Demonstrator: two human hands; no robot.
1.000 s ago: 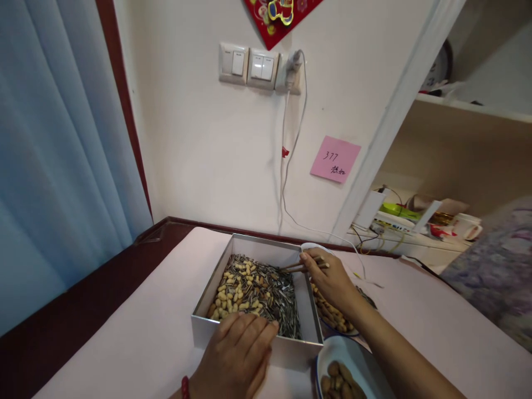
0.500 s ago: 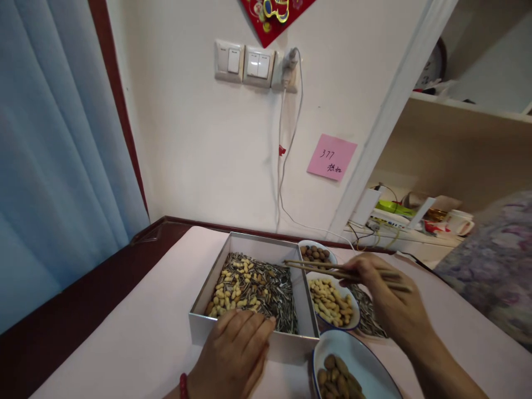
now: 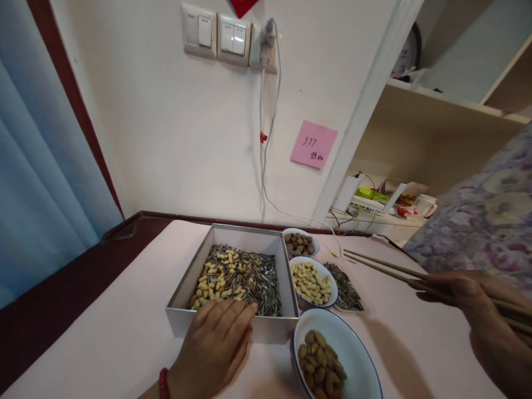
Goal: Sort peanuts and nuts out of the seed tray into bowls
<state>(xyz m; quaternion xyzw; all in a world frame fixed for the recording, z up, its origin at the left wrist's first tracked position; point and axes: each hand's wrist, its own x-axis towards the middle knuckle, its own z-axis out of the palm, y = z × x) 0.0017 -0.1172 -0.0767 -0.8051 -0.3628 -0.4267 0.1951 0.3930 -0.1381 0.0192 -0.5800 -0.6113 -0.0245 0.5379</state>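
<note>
My right hand (image 3: pixel 490 316) grips a pair of wooden chopsticks (image 3: pixel 399 274) at the right; their tips are slightly apart with nothing between them. My left hand (image 3: pixel 218 338) is bent over the near wall of a grey-white open box (image 3: pixel 274 328), fingers together and hooked over its rim. Inside the box lie striped sunflower seeds (image 3: pixel 268 282) with peanuts (image 3: pixel 216 285) mixed among them on the left. Right of the box stand a bowl of peanuts (image 3: pixel 311 284), a small bowl of round brown nuts (image 3: pixel 300 244) and a larger bowl of almond-like nuts (image 3: pixel 320 363).
A clear tray of sunflower seeds (image 3: pixel 344 288) stands beside the peanut bowl. A white cable (image 3: pixel 299 215) runs down the wall to the table's back edge. A person in a flowered garment (image 3: pixel 490 210) is at the right. Pale paper (image 3: pixel 120 310) covers the table.
My right hand has moved away to the right, taking the chopsticks from above the box to the table's right side. My left hand stays on the box; the view has shifted.
</note>
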